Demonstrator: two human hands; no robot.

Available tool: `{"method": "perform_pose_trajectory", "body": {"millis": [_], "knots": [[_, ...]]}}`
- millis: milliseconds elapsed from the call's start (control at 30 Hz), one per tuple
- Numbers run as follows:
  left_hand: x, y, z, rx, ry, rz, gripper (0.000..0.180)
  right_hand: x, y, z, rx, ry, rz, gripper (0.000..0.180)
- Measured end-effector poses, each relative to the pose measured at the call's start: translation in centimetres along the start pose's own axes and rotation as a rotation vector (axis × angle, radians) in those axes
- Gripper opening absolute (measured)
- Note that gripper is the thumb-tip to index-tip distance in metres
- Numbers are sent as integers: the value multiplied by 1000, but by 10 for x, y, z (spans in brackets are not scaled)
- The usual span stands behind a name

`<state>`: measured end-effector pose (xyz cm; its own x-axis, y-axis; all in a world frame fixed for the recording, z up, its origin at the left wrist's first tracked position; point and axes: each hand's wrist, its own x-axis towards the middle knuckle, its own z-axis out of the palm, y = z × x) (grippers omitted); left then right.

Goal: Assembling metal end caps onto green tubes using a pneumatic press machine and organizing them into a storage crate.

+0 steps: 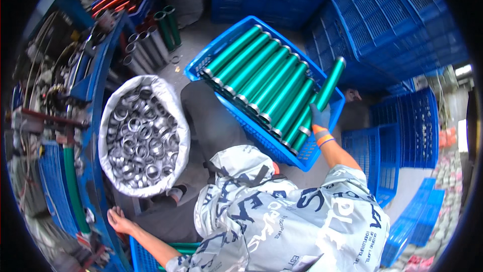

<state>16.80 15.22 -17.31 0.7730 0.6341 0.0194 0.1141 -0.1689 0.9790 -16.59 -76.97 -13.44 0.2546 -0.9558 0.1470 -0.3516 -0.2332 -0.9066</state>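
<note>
My right hand (320, 117), in a grey-blue glove with an orange cuff, is closed round the lower part of a green metal tube (331, 83). That tube tilts up over the right end of a blue plastic crate (201, 53). Rows of similar shiny green tubes (259, 73) with silver rings at their ends lie side by side in the crate. My bare left hand (118, 220) is low on the left, beside the blue bench frame (103, 171). Its fingers are loosely apart, and I see nothing in them.
Between my legs and the bench stands a white sack (183, 141) full of metal rings (146, 136). Grey tubes (143, 48) stand upright behind it. Large blue crates (392, 15) are stacked at the far right. Another blue crate (135, 254) with green tubes sits at lower left.
</note>
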Motion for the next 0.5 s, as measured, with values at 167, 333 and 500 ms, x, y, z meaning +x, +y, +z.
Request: {"method": "perform_pose_trajectory", "body": {"millis": [167, 333, 500], "knots": [[-9, 1, 30, 47, -97, 14, 45, -43, 69, -16, -334, 144, 332, 93], [-29, -11, 54, 112, -116, 41, 44, -15, 104, 2, -184, 117, 252, 101], [-27, -14, 49, 198, -162, 101, 41, 19, 100, 45, -153, 9, 365, 104]]}}
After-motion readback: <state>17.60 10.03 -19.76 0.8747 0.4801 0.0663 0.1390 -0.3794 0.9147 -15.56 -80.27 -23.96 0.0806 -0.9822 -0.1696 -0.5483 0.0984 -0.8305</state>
